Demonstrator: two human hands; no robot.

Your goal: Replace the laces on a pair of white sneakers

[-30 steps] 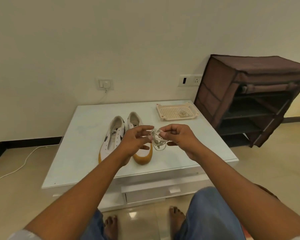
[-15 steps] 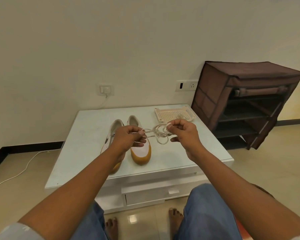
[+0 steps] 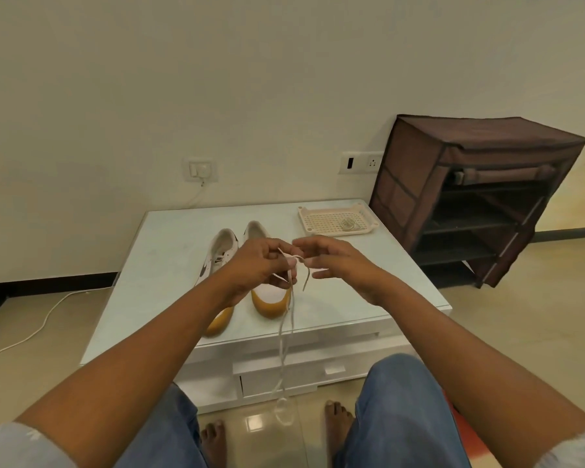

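Both hands — left hand, right hand — pinch a white lace hanging toward 6 o'clock; sneakers point toes at 6; tray at 1 o'clock holds another coiled lace.

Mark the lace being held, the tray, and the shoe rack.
lace (image 3: 286, 336), head view, on the hanging strand.
tray (image 3: 321, 221), head view, on its perforated floor.
shoe rack (image 3: 416, 163), head view, on its side panel.

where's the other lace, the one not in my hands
In the head view, the second lace lies coiled in the cream tray at the table's far right corner, beside the brown shoe rack.
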